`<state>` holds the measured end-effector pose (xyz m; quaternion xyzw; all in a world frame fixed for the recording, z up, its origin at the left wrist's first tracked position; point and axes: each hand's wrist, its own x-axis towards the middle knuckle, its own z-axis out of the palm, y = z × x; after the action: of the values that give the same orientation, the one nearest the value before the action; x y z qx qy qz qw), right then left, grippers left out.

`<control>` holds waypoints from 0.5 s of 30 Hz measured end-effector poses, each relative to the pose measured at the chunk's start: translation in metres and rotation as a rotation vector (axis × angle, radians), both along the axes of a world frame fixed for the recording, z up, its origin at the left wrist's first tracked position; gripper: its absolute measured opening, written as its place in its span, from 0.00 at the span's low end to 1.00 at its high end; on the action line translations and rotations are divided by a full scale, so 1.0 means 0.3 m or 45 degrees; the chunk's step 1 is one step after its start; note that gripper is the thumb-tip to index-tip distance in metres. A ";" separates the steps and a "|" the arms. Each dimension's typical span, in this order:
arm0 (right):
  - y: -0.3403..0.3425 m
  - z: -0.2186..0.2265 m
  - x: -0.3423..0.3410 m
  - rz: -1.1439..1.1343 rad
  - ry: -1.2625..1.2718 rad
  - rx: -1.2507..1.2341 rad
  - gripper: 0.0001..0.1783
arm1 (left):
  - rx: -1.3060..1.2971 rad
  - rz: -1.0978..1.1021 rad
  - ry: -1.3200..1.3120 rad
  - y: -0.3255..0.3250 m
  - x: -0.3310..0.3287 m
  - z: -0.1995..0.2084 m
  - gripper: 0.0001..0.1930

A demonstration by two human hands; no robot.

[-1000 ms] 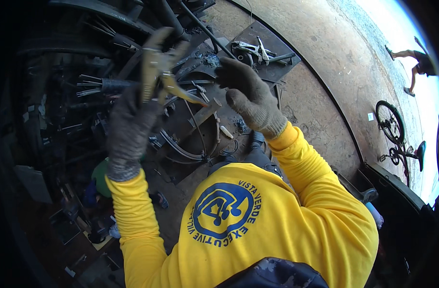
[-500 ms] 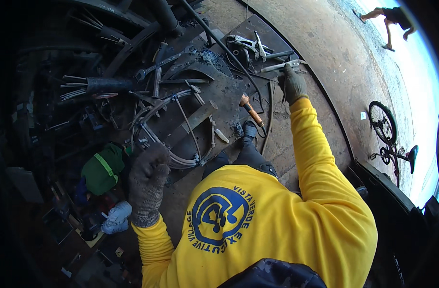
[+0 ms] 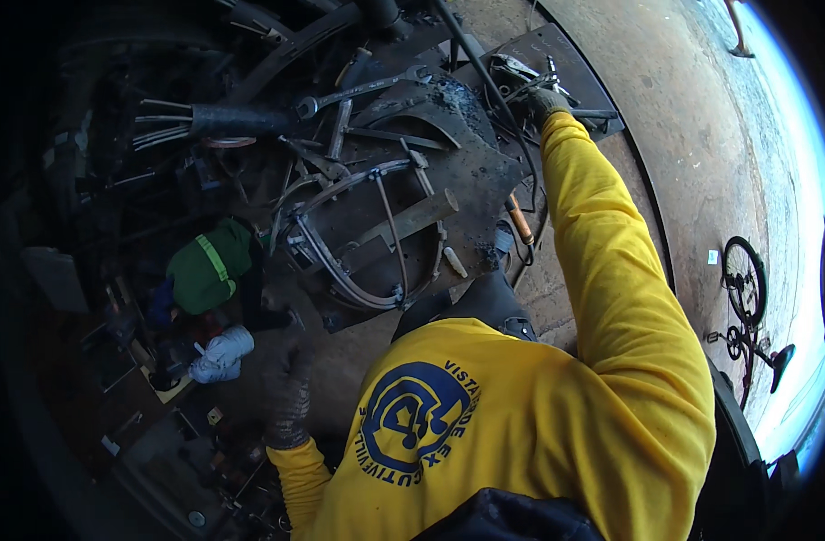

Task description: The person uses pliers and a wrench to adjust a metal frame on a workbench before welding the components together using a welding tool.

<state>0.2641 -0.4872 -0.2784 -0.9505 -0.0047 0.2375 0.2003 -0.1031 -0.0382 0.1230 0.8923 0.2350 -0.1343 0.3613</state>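
"While the right hand [image 3: 548, 103], gloved, is at the upper right of the frame, what does it touch?"

"Apparently at least one pair of locking pliers [image 3: 513, 66]; the metal there is too tangled to count more. Its fingers are hidden, so I can't tell whether they grip."

"And the left hand [image 3: 286, 370]?"

"Lower left of centre, gloved too. It's too dark to say how wide it is or whether it holds anything."

"What else can you count?"

"One wrench [image 3: 366, 89] at upper centre, one curved metal frame [image 3: 342, 280] in the middle with one metal bar [image 3: 403, 222] lying across it, one orange-handled electrode holder [image 3: 521, 221] right of centre. Upper left, one dark tube [image 3: 241, 122] with at least four thin rods [image 3: 165, 118] sticking out. Far right, one bicycle [image 3: 746, 311]."
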 end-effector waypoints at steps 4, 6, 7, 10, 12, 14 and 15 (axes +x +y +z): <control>0.107 0.243 -0.058 -1.287 0.049 0.209 0.35 | 0.042 0.037 0.126 0.052 -0.106 -0.068 0.17; 0.066 0.227 -0.083 -1.419 -0.520 0.363 0.32 | 0.020 0.003 0.166 0.104 -0.146 -0.156 0.17; 0.069 0.240 -0.091 -1.395 -0.766 0.576 0.29 | 0.038 -0.010 0.201 0.121 -0.178 -0.197 0.17; 0.218 0.541 -0.155 -1.145 -1.050 1.306 0.19 | 0.167 -0.224 0.393 0.171 -0.272 -0.305 0.18; 0.348 0.797 -0.200 -0.784 -0.853 1.575 0.19 | 0.245 -0.376 0.480 0.214 -0.324 -0.383 0.19; 0.454 0.958 -0.202 -0.272 -0.627 1.536 0.18 | 0.304 -0.468 0.495 0.259 -0.365 -0.465 0.20; 0.509 1.001 -0.179 -0.007 -0.624 1.319 0.19 | 0.241 -0.440 0.527 0.285 -0.377 -0.499 0.20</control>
<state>0.2103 -0.3346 0.0219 -0.7555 -0.1644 -0.0236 0.6338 -0.2163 0.0473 -0.0266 0.9025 0.1596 -0.3507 0.1925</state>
